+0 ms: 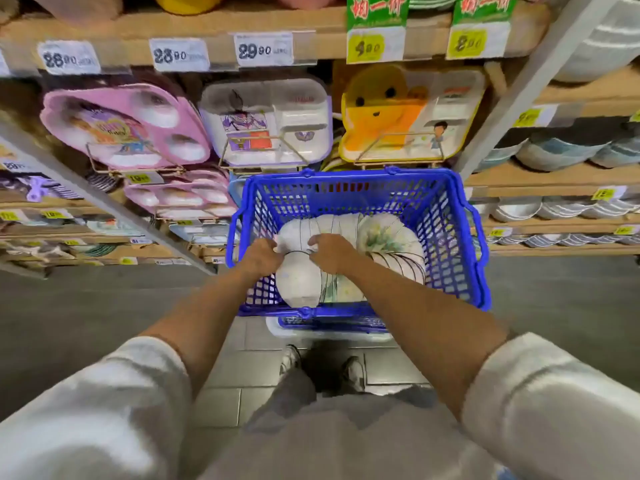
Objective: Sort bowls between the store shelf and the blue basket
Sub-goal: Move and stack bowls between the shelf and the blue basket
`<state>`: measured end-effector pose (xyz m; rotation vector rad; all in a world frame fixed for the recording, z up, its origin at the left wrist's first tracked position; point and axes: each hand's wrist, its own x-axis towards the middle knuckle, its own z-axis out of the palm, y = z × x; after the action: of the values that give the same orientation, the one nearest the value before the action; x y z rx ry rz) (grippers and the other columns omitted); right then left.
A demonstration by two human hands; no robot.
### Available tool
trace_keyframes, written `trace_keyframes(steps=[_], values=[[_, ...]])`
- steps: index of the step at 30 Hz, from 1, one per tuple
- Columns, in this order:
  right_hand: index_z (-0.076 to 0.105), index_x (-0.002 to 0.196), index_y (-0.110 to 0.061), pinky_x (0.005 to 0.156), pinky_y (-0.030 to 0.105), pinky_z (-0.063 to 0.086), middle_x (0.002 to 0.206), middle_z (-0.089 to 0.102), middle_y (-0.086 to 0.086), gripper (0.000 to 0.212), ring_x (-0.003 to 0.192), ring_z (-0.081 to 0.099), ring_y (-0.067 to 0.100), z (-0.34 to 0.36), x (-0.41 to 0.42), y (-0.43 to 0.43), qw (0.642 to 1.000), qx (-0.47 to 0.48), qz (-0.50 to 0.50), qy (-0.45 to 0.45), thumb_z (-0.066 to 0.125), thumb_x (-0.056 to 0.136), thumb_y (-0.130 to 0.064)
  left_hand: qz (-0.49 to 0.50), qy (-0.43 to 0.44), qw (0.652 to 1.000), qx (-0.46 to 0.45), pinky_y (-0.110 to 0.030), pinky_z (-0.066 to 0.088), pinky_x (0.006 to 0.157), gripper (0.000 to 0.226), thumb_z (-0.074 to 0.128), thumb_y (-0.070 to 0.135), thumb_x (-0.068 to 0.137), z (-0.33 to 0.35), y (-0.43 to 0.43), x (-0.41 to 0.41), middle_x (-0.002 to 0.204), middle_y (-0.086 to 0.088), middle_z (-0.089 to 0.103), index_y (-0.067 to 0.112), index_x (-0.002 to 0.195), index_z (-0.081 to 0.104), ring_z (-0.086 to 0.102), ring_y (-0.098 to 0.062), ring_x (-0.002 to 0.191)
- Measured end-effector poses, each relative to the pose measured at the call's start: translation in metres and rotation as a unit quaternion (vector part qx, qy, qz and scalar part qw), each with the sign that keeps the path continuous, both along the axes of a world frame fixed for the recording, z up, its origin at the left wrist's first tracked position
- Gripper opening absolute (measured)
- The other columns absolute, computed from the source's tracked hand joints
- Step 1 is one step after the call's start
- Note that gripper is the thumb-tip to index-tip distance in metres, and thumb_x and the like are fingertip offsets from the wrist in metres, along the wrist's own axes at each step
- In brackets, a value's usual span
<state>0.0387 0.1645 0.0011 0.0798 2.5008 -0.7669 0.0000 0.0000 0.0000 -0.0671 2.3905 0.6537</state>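
A blue plastic basket (446, 216) stands in front of me on the floor by the store shelf. Inside it lie rows of stacked white bowls (391, 237) on their sides, some with a green floral print. My left hand (261, 256) and my right hand (330, 252) both reach into the basket and grip a stack of white bowls (298, 278) at the near left, one hand on each side of it. The fingertips are partly hidden behind the bowls.
Shelves ahead hold children's divided plates: a pink one (124, 126), a white one (266, 123) and a yellow one (408, 116). Shelves at the right (561, 178) carry stacked blue and white bowls. A grey upright (526, 88) divides the units. My feet (322, 368) stand on tiles.
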Motion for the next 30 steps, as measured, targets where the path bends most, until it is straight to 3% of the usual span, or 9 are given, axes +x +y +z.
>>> trace_keyframes(steps=[4, 9, 15, 17, 24, 28, 30], values=[[0.051, 0.137, -0.013, 0.104, 0.040, 0.041, 0.138, 0.050, 0.014, 0.042, 0.127, 0.045, 0.034, -0.018, -0.010, -0.016, 0.994, 0.095, 0.049, -0.032, 0.048, 0.096, -0.023, -0.023, -0.056, 0.998, -0.009, -0.036, 0.041, 0.103, 0.040, 0.053, 0.008, 0.093, -0.020, 0.003, -0.011, 0.133, -0.018, 0.054, -0.003, 0.131, 0.050, 0.051, -0.034, 0.123], [0.054, 0.131, -0.013, 0.096, 0.042, 0.041, 0.133, 0.050, 0.011, 0.038, 0.128, 0.042, 0.029, -0.032, -0.021, -0.032, 0.972, 0.215, 0.098, -0.012, 0.050, 0.094, -0.013, -0.039, -0.056, 0.997, -0.031, -0.030, 0.042, 0.082, 0.042, 0.046, 0.007, 0.091, -0.041, 0.005, -0.008, 0.126, -0.013, 0.057, 0.012, 0.131, 0.053, 0.051, -0.031, 0.116], [0.063, 0.119, -0.009, 0.098, 0.041, 0.038, 0.126, 0.059, 0.011, 0.030, 0.122, 0.049, 0.029, -0.042, -0.036, -0.042, 0.955, 0.264, 0.130, 0.024, 0.052, 0.090, -0.006, -0.015, -0.090, 0.996, 0.018, -0.031, 0.046, 0.088, 0.057, 0.052, 0.008, 0.090, -0.057, 0.005, -0.006, 0.131, -0.013, 0.056, 0.018, 0.145, 0.041, 0.056, -0.030, 0.116], [0.064, 0.117, -0.009, 0.101, 0.042, 0.035, 0.124, 0.060, 0.010, 0.030, 0.123, 0.048, 0.028, -0.043, -0.036, -0.045, 0.947, 0.284, 0.145, 0.033, 0.052, 0.090, -0.006, -0.010, -0.094, 0.995, 0.028, -0.031, 0.048, 0.083, 0.057, 0.050, 0.007, 0.091, -0.058, 0.003, -0.007, 0.131, -0.012, 0.055, 0.017, 0.146, 0.038, 0.057, -0.027, 0.111], [0.064, 0.113, -0.011, 0.102, 0.043, 0.034, 0.120, 0.063, 0.010, 0.025, 0.118, 0.052, 0.028, -0.026, -0.040, -0.044, 0.945, 0.289, 0.140, 0.063, 0.051, 0.093, -0.009, 0.025, -0.053, 0.997, 0.043, -0.028, 0.042, 0.081, 0.044, 0.049, 0.012, 0.093, -0.043, -0.007, -0.006, 0.126, -0.017, 0.059, 0.010, 0.138, 0.045, 0.056, -0.032, 0.113], [0.064, 0.114, -0.007, 0.083, 0.038, 0.046, 0.115, 0.065, 0.012, 0.023, 0.105, 0.062, 0.031, 0.002, -0.047, -0.033, 0.969, 0.224, 0.072, 0.075, 0.049, 0.099, -0.016, 0.039, 0.028, 0.996, 0.080, -0.027, 0.040, 0.083, 0.047, 0.049, 0.011, 0.093, -0.020, -0.008, -0.007, 0.129, -0.015, 0.059, 0.010, 0.140, 0.043, 0.055, -0.032, 0.117], [0.062, 0.113, -0.005, 0.077, 0.036, 0.045, 0.115, 0.064, 0.014, 0.025, 0.104, 0.062, 0.032, 0.020, -0.053, -0.023, 0.980, 0.186, 0.018, 0.064, 0.048, 0.101, -0.021, 0.061, 0.056, 0.988, 0.131, -0.029, 0.044, 0.086, 0.042, 0.048, 0.009, 0.093, -0.004, -0.011, -0.009, 0.127, -0.012, 0.060, 0.011, 0.134, 0.048, 0.056, -0.031, 0.113]])
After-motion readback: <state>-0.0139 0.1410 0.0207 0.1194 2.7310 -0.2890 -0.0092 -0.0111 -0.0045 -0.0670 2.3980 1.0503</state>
